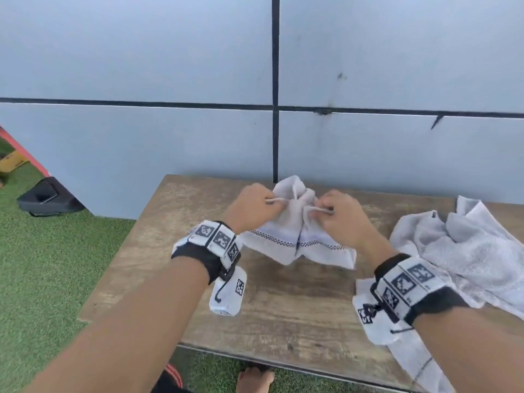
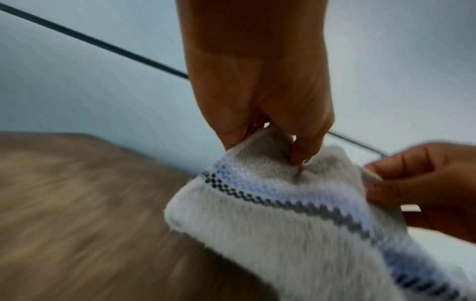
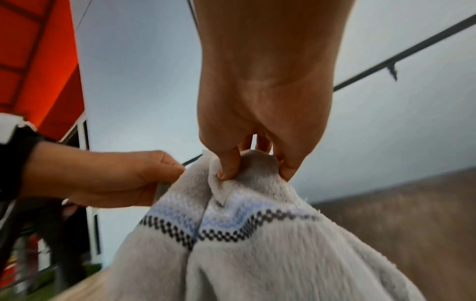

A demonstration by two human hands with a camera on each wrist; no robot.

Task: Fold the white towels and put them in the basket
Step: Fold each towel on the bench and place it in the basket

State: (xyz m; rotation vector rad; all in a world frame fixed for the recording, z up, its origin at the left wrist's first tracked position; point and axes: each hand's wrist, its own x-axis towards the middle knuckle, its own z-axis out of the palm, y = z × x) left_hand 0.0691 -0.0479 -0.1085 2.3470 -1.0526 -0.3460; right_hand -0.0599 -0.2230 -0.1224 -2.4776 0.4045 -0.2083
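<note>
Above the wooden table (image 1: 283, 302), a white towel (image 1: 295, 239) with a checkered stripe hangs bunched. Left hand (image 1: 251, 207) and right hand (image 1: 341, 219) each pinch its upper edge. More crumpled towels (image 1: 465, 251) lie just right.

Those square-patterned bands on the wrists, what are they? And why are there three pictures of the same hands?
The bands hold small cameras, one on each wrist. A third camera sits on the person's head. So the big picture looks down from the head, and the two close pictures look along each hand.

The left hand and the right hand each pinch the top edge of one striped towel, lifting it above the wooden table. You can see its blue and black stripe up close from the wrists. More crumpled towels lie on the table to the right, waiting to be folded. No basket shows in these pictures.
</note>
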